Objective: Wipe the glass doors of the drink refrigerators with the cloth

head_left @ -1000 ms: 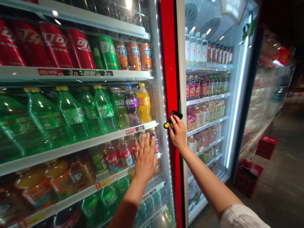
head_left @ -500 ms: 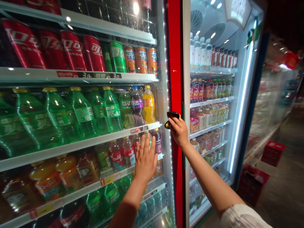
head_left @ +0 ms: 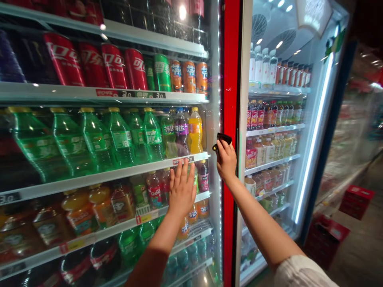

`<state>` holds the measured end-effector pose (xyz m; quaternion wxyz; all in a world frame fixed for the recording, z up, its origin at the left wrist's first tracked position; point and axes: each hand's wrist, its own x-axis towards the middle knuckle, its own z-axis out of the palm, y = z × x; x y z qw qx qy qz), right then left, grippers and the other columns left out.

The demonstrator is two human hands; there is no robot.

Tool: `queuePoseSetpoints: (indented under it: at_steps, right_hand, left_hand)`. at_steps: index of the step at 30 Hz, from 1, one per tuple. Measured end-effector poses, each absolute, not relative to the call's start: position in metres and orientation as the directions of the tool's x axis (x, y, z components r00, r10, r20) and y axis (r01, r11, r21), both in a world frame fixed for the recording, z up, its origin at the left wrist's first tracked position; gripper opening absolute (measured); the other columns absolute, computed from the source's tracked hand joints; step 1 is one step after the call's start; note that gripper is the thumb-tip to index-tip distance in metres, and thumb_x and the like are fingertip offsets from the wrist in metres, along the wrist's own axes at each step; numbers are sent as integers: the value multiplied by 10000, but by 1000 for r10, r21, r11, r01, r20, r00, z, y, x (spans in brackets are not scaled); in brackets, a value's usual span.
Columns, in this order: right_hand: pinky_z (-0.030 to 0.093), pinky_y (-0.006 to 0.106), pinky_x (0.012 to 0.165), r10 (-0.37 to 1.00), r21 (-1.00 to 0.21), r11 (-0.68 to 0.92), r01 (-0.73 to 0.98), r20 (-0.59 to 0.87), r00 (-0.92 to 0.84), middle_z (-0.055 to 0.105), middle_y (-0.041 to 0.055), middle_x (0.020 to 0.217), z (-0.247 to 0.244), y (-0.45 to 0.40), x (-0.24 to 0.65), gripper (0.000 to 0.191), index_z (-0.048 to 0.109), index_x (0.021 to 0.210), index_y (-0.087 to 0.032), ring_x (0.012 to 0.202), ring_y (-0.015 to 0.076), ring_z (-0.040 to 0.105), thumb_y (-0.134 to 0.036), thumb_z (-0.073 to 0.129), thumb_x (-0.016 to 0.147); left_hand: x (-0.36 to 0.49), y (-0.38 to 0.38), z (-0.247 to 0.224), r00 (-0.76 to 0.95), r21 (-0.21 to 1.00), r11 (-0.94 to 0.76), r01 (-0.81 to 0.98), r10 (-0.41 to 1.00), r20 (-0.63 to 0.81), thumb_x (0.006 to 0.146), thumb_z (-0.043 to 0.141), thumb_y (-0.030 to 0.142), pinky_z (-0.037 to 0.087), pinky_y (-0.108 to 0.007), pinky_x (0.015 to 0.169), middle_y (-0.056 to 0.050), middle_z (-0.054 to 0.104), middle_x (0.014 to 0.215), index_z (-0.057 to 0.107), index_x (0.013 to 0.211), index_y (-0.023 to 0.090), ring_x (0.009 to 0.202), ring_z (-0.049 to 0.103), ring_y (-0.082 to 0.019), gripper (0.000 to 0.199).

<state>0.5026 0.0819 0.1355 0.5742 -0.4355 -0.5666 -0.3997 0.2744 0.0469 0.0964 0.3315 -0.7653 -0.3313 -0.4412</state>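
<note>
The fingers of the left hand are extended and slightly fanned, palm toward the glass, and grasp nothing; whether the palm presses on the pane cannot be told, though so flat a posture would suit bracing or steadying. The fingers of the right hand are bent and nearly closed over a small dark object with a touch of yellow, which projects beyond the fingertips beside the red door frame; its exact nature is unclear. The bent fingers probably keep so small an item secure at its near side. Behind the left hand runs a shelf edge bearing a price label, set low, presumably so that it hides little of the stock. Above it, green bottles stand in a row ending in an orange-yellow bottle. One shelf higher, red cans and orange cans are grouped by kind, most with their lettering outward, an arrangement that likely serves quick recognition through the pane. Farther out, beyond the frame, a second lit cooler holds smaller bottles in tiers, and red boxes lie past it.
</note>
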Motion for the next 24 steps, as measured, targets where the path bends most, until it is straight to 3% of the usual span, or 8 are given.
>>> queuePoseSetpoints:
  at_steps: [3, 7, 9, 14, 17, 24]
  right_hand:
    - [398, 559, 1177, 43, -72, 310, 948, 997, 62, 489, 120, 1564, 140, 81, 479, 720, 399, 1582, -240, 1435, 326, 430, -77, 468, 884]
    - [451, 493, 1150, 91, 136, 377, 916, 979, -182, 559, 100, 1501, 113, 69, 484, 706, 374, 1592, -260, 1413, 289, 478, -67, 447, 917]
    - [474, 478, 1132, 62, 182, 417, 891, 972, -227, 579, 119, 1475, 105, 67, 497, 707, 348, 1601, -245, 1402, 278, 501, -75, 455, 924]
    - [414, 515, 1189, -15, -27, 422, 906, 999, 37, 474, 148, 1567, 137, 77, 486, 689, 382, 1572, -214, 1450, 272, 455, -104, 462, 897]
    - [381, 516, 1212, -10, -46, 420, 906, 998, 55, 488, 131, 1562, 155, 80, 454, 708, 366, 1578, -204, 1457, 264, 439, -84, 446, 884]
    - [438, 471, 1158, 94, 225, 426, 876, 952, -290, 606, 76, 1462, 115, 67, 466, 608, 504, 1504, -248, 1386, 265, 512, -62, 446, 928]
  left_hand:
    - [275, 46, 100, 379, -190, -558, 807, 243, 893, 906, 622, 188, 197, -595, 1281, -134, 187, 1713, 161, 1648, 189, 1594, 106, -321, 873]
    - [272, 44, 95, 388, -192, -553, 811, 262, 884, 907, 609, 172, 176, -611, 1280, -147, 168, 1716, 137, 1650, 182, 1594, 102, -326, 880]
    - [267, 44, 94, 394, -201, -549, 811, 259, 882, 911, 606, 167, 179, -609, 1281, -142, 179, 1715, 120, 1653, 198, 1593, 116, -324, 888]
    - [256, 45, 101, 372, -186, -536, 824, 263, 890, 913, 638, 207, 176, -614, 1280, -144, 187, 1714, 111, 1654, 208, 1590, 142, -334, 908]
    - [255, 44, 108, 359, -178, -528, 830, 263, 895, 916, 645, 223, 164, -620, 1278, -148, 184, 1715, 117, 1652, 200, 1593, 128, -333, 906]
    - [248, 43, 104, 358, -175, -516, 838, 279, 891, 894, 661, 201, 158, -613, 1279, -160, 186, 1712, 121, 1650, 191, 1592, 129, -336, 929]
